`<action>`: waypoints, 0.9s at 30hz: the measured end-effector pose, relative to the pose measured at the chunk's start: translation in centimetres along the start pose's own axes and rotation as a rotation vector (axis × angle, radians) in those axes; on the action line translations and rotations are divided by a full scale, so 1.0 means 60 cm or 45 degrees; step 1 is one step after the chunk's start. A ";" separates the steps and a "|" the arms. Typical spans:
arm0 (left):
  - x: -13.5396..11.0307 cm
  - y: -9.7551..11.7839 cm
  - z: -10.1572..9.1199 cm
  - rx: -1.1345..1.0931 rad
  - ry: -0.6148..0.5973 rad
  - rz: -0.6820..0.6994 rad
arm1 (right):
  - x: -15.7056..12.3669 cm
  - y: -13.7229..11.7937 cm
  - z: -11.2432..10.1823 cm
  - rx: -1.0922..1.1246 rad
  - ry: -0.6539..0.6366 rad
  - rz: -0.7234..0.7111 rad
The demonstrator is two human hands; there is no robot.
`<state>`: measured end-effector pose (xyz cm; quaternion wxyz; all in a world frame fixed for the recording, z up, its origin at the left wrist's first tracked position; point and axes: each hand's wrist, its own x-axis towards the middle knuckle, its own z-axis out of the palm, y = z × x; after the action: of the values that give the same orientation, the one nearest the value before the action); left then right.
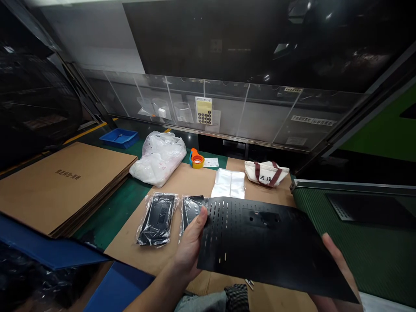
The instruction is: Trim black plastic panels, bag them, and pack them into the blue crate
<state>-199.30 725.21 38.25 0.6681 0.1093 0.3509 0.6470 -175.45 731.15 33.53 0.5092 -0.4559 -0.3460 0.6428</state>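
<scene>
My left hand (190, 249) rises from the lower edge on a bare forearm, palm turned inward. Its thumb lies on top of the black panel (260, 242) and its fingers are tucked beneath the left edge. My right hand (341, 271) grips the panel's right corner; it is mostly hidden underneath, with only one finger and a bit of palm showing.

We are at a factory packing bench; a green conveyor belt (373, 255) runs alongside; flat cardboard sheets (65, 182) lie stacked; a tape dispenser (196, 159), clear plastic bags (229, 184) and bagged black parts (157, 219) lie near a perforated black panel (266, 242); labelled clear guards (260, 112) stand behind.
</scene>
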 end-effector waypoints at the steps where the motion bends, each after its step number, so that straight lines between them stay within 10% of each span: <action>1: 0.003 0.000 -0.002 0.013 0.032 0.010 | -0.005 -0.006 0.008 0.047 0.026 0.021; 10: 0.036 0.011 -0.036 0.458 0.062 0.164 | -0.024 -0.016 0.016 0.047 -0.113 0.029; 17: 0.058 0.017 -0.052 0.698 -0.027 0.633 | -0.015 -0.036 0.025 -1.141 -0.694 -1.338; 21: 0.043 0.006 -0.031 0.552 0.025 0.833 | -0.019 -0.028 0.038 -1.392 -0.308 -1.741; 27: 0.023 -0.005 0.002 0.515 0.025 1.026 | -0.014 -0.019 0.048 -1.389 0.109 -1.778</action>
<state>-199.11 726.49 37.75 0.3245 0.3594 0.4061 0.7750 -177.75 730.67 35.74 0.5095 -0.3437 -0.7841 -0.0868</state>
